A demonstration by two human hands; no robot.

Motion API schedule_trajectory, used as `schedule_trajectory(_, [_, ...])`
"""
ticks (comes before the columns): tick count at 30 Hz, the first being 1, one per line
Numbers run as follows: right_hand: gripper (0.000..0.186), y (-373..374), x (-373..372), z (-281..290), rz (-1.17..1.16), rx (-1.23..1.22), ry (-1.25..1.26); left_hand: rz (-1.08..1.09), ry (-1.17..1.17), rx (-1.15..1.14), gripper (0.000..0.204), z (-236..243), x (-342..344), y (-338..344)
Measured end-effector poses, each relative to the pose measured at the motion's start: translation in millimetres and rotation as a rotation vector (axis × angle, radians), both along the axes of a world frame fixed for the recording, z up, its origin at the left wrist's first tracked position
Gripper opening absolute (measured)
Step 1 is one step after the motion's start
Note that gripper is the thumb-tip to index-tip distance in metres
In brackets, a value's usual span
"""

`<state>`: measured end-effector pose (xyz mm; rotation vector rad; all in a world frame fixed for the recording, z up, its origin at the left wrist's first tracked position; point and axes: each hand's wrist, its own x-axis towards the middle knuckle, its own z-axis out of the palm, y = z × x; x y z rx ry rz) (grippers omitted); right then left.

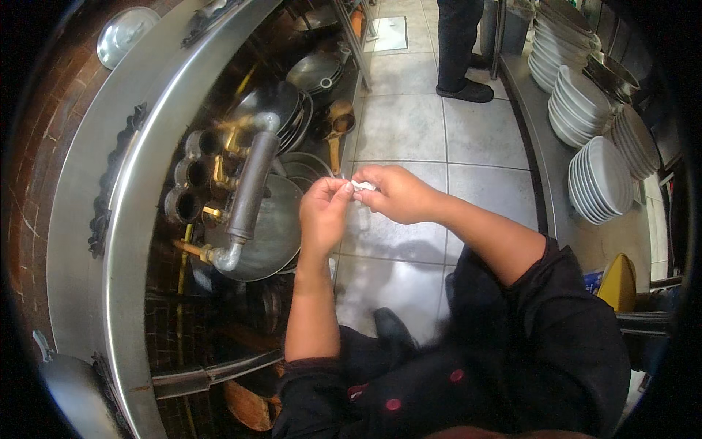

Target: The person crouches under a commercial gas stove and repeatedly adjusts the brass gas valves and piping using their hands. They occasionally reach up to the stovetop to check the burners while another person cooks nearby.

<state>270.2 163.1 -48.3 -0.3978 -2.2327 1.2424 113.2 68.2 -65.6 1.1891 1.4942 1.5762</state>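
Note:
A small white crumpled piece (363,186), perhaps paper or thin plastic, is pinched between my two hands above the tiled floor. My left hand (325,208) is closed, thumb against forefinger, at the left end of this piece. From the other side, my right hand (404,194) grips it with bent fingers. Both hands nearly touch at the fingertips. What the piece is exactly, and whether something is inside it, I cannot make out.
To my left a steel stove (121,183) has a gas pipe (254,186) with brass valves. Below sit stacked pans (314,71) and a ladle (336,135). White plates (599,179) are piled on the right shelf. A person in dark trousers (458,44) stands ahead.

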Motion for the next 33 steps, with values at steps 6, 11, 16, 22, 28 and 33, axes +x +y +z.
schedule_trajectory(6, [0.02, 24, 7, -6, 0.026, 0.115, -0.135, 0.087, 0.064, 0.009, 0.012, 10, -20, -6])
schedule_trajectory(11, [0.026, 53, 11, -13, 0.034, -0.415, -0.152, 0.071, -0.083, 0.11, 0.01, 14, -48, -13])
schedule_trajectory(16, [0.035, 35, 1, -14, 0.221, -0.721, -0.028, -0.097, -0.227, 0.07, 0.012, 4, -31, -17])
schedule_trajectory(22, [0.028, 28, 5, -30, 0.305, -0.532, -0.14, -0.194, 0.005, -0.033, 0.02, -11, -17, -1])
schedule_trajectory(28, [0.029, 26, 7, -10, 0.192, -0.411, -0.247, -0.055, -0.272, 0.083, 0.019, -5, -17, -2])
schedule_trajectory(33, [0.029, 42, 14, -14, 0.03, -0.39, 0.004, -0.089, 0.305, -0.073, 0.021, 17, -21, -13])
